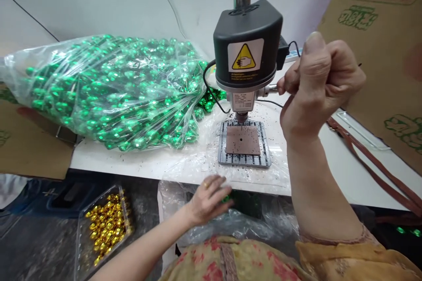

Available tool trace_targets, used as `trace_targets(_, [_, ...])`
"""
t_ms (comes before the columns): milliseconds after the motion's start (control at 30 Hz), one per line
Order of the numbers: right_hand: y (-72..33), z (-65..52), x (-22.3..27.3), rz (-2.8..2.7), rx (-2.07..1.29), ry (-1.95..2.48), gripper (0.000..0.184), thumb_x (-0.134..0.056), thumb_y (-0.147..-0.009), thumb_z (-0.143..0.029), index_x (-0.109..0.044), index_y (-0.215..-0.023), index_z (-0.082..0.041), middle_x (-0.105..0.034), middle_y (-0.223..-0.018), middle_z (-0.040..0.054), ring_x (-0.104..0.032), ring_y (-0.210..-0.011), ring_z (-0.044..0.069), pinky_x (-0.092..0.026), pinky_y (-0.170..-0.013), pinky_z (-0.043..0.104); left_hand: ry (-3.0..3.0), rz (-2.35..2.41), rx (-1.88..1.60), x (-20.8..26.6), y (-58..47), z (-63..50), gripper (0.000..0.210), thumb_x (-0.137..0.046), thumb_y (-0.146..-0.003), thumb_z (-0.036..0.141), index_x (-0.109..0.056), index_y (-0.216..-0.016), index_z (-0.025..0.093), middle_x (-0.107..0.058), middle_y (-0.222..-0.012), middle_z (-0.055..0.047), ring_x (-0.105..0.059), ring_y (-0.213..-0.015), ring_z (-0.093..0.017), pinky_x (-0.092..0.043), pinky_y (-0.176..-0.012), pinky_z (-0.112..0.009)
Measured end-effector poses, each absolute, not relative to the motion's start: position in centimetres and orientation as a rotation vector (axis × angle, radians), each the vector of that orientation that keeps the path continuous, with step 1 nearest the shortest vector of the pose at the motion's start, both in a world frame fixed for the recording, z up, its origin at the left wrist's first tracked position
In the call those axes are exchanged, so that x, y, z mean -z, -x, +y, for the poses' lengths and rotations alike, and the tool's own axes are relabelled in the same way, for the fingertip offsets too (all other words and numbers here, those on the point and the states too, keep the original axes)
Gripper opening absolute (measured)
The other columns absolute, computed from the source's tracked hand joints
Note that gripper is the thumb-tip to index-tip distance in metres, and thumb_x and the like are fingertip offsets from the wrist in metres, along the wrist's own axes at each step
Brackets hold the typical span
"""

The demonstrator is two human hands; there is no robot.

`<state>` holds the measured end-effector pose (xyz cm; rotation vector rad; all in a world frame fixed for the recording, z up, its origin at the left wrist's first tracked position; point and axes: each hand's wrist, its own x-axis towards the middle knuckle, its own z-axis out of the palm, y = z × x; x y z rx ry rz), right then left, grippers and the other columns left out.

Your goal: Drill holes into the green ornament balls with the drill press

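A small drill press [247, 48] with a black motor housing and a yellow warning label stands on the white table. My right hand [319, 83] is closed around the handle at its right side. Under the drill chuck [241, 117], a brown block [232, 142] with one dark hole lies on the slotted metal base [222, 158]. My left hand [211, 199] is in front of the table edge, over clear plastic, its fingers apart and slightly blurred. A green bead [226, 198] shows by its fingers; whether they touch it I cannot tell.
A large clear bag of shiny green beads [125, 92] lies at left. Gold beads [108, 224] fill part of a clear tub below. A cardboard box [372, 44] and brown strap [372, 162] are at right. Dark shavings dot the base and table.
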<state>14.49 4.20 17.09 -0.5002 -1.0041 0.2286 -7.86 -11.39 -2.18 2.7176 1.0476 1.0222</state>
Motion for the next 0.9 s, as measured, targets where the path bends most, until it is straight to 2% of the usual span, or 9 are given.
trace_targets(67, [-14.5,4.2,-17.0,-0.995,-0.227,0.498,0.048,-0.062,-0.092,-0.04,-0.029,-0.061,-0.023,-0.027,-0.052,-0.008,-0.033,-0.044,0.003,-0.031,-0.05,0.026,-2.593,1.241,-1.246,0.5,8.5,-7.1,0.038,-0.058,-0.093,0.018,-0.059,-0.129,0.03,-0.075,-0.111,-0.009,-0.072,-0.106,-0.029,-0.059,-0.092,-0.049])
trace_targets(133, [-14.4,4.3,-16.9,-0.985,-0.216,0.481,0.049,-0.063,-0.092,-0.039,-0.029,-0.06,-0.023,-0.028,-0.051,-0.0076,-0.033,-0.044,0.004,-0.029,-0.049,0.026,-2.459,1.451,-1.291,-1.5,9.1,-1.4,0.028,-0.052,-0.095,0.017,-0.063,-0.119,0.024,-0.073,-0.108,-0.01,-0.069,-0.107,-0.028,-0.055,-0.098,-0.047])
trace_targets(200, [-14.3,4.4,-16.8,-0.979,-0.2,0.46,0.05,-0.064,-0.092,-0.038,-0.029,-0.059,-0.023,-0.029,-0.049,-0.0071,-0.032,-0.043,0.005,-0.026,-0.047,0.028,-2.357,1.594,-1.245,-3.0,9.7,4.7,0.027,-0.05,-0.095,0.015,-0.065,-0.115,0.022,-0.07,-0.111,-0.011,-0.066,-0.108,-0.028,-0.052,-0.1,-0.046])
trace_targets(333, [-14.3,4.4,-16.8,-0.974,-0.197,0.447,0.05,-0.064,-0.091,-0.034,-0.028,-0.057,-0.024,-0.028,-0.049,-0.0058,-0.031,-0.044,0.007,-0.023,-0.048,0.031,-2.25,1.853,-0.971,-3.8,9.6,14.3,0.035,-0.06,-0.085,0.008,-0.066,-0.118,0.02,-0.063,-0.112,-0.014,-0.062,-0.112,-0.033,-0.048,-0.102,-0.045])
trace_targets(433, [-14.2,4.2,-16.7,-0.987,-0.204,0.442,0.049,-0.063,-0.092,-0.032,-0.029,-0.058,-0.024,-0.026,-0.051,-0.0057,-0.029,-0.045,0.007,-0.022,-0.049,0.033,-2.217,1.934,-0.753,-2.7,8.9,17.6,0.035,-0.065,-0.078,0.004,-0.069,-0.109,0.021,-0.061,-0.105,-0.013,-0.061,-0.109,-0.035,-0.047,-0.099,-0.046])
trace_targets(600, [-14.1,4.0,-16.7,-0.977,-0.202,0.451,0.05,-0.063,-0.091,-0.033,-0.028,-0.057,-0.024,-0.026,-0.052,-0.005,-0.031,-0.044,0.009,-0.02,-0.05,0.034,-2.195,1.944,-0.733,-1.0,8.6,18.4,0.037,-0.066,-0.079,0.003,-0.068,-0.11,0.022,-0.058,-0.118,-0.013,-0.062,-0.108,-0.035,-0.047,-0.097,-0.046])
trace_targets(733, [-14.1,3.9,-16.7,-0.97,-0.238,0.455,0.05,-0.064,-0.09,-0.034,-0.03,-0.055,-0.024,-0.028,-0.051,-0.0046,-0.031,-0.045,0.011,-0.023,-0.05,0.035,-2.155,1.856,-0.906,-1.2,9.4,18.0,0.037,-0.072,-0.072,0.004,-0.068,-0.105,0.022,-0.058,-0.118,-0.012,-0.062,-0.108,-0.033,-0.048,-0.097,-0.044])
trace_targets(800, [-14.2,3.7,-16.6,-0.978,-0.253,0.464,0.048,-0.064,-0.09,-0.035,-0.033,-0.055,-0.025,-0.029,-0.052,-0.0045,-0.031,-0.046,0.011,-0.024,-0.05,0.035,-2.078,1.837,-1.086,-2.0,9.8,17.4,0.033,-0.074,-0.075,0.009,-0.066,-0.104,0.021,-0.061,-0.106,-0.009,-0.061,-0.104,-0.028,-0.049,-0.097,-0.042])
trace_targets(900, [-14.3,3.5,-16.3,-0.995,-0.26,0.478,0.044,-0.063,-0.091,-0.037,-0.037,-0.057,-0.025,-0.029,-0.052,-0.0044,-0.033,-0.046,0.012,-0.027,-0.051,0.036,-1.784,1.724,-1.436,-3.4,10.0,15.1,0.034,-0.075,-0.081,0.025,-0.06,-0.112,0.021,-0.06,-0.085,-0.001,-0.061,-0.084,-0.019,-0.051,-0.084,-0.033])
